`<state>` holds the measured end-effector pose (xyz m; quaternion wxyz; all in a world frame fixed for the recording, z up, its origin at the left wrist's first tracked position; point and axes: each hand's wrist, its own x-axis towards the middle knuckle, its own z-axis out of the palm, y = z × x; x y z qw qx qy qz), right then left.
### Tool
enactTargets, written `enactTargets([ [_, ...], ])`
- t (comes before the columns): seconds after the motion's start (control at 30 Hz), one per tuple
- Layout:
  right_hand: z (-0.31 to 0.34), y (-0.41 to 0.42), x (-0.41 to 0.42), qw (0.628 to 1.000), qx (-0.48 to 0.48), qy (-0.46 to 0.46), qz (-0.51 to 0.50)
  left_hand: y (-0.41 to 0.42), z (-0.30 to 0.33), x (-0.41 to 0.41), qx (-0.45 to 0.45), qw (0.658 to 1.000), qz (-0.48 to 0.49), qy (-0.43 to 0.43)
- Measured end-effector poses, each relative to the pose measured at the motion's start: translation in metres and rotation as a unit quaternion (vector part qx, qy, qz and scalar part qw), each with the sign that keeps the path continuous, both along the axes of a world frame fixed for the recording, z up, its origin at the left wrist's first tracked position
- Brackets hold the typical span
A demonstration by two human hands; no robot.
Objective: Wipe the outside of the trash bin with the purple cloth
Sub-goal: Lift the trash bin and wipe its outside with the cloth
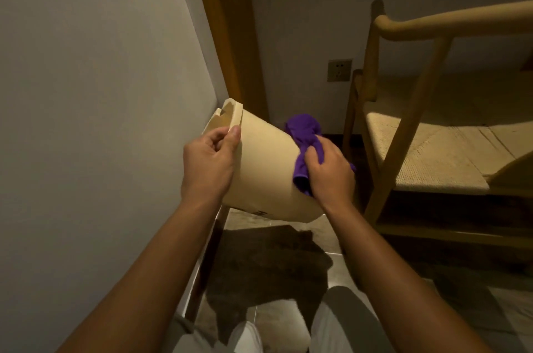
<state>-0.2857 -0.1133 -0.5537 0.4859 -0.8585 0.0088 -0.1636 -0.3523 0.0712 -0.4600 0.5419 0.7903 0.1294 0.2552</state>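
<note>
A beige trash bin [265, 168] is held in the air, tilted with its open rim toward the upper left and its base toward the lower right. My left hand [209, 163] grips the rim, thumb on the outside edge. My right hand [328, 168] is closed on a bunched purple cloth [305, 139] and presses it against the bin's right outer wall. Part of the cloth sticks out above my fingers and part hangs below them. The bin's far side is hidden.
A pale wall [101, 93] stands close on the left, with an orange-brown door frame [222, 35] behind the bin. A wooden chair [418, 127] with a woven seat is at the right. A wall socket [339, 70] is behind it. My legs and tiled floor [274, 260] lie below.
</note>
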Motion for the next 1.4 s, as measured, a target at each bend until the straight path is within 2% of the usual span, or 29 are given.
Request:
enactTargets([
  [0.07, -0.017, -0.018, -0.001, 0.999, 0.044, 0.02, -0.004, 0.002, 0.002, -0.001, -0.003, 1.0, -0.004, -0.016],
  [0.27, -0.006, -0.008, -0.016, 0.995, 0.09, -0.036, -0.001, -0.007, 0.0, 0.005, -0.024, 1.0, -0.011, -0.014],
  [0.37, 0.013, 0.031, -0.034, 0.993, 0.082, -0.064, 0.048, -0.022, -0.004, 0.008, -0.047, 0.999, -0.009, 0.003],
  [0.5, 0.05, 0.081, -0.035, 0.989, 0.031, -0.116, 0.083, -0.027, -0.002, 0.008, -0.035, 0.999, -0.017, -0.02],
  [0.57, 0.07, 0.086, -0.017, 0.991, 0.008, -0.107, 0.076, -0.023, -0.001, 0.007, -0.025, 0.999, -0.013, -0.037],
  [0.67, 0.093, 0.072, 0.01, 0.997, 0.011, -0.04, 0.068, -0.022, -0.002, 0.007, 0.0, 0.999, -0.012, -0.046],
  [0.8, 0.08, 0.076, -0.038, 0.991, -0.01, -0.107, 0.083, -0.015, -0.004, 0.014, -0.08, 0.996, 0.024, -0.043],
  [0.93, 0.033, 0.086, -0.096, 0.986, -0.074, -0.135, 0.057, -0.007, -0.005, 0.023, -0.177, 0.983, 0.057, 0.014],
  [1.03, 0.029, 0.082, -0.094, 0.99, -0.061, -0.12, 0.041, -0.012, -0.001, 0.022, -0.158, 0.986, 0.043, 0.023],
  [1.17, 0.056, 0.07, -0.05, 0.994, -0.066, -0.085, 0.028, -0.024, 0.002, 0.011, -0.097, 0.995, -0.028, -0.007],
  [1.3, 0.071, 0.04, 0.002, 0.998, -0.039, -0.053, 0.016, -0.022, 0.006, 0.002, -0.077, 0.997, 0.014, -0.02],
  [1.4, 0.055, 0.006, 0.021, 0.999, 0.005, -0.04, -0.007, -0.014, 0.007, -0.003, -0.06, 0.997, 0.011, -0.039],
])
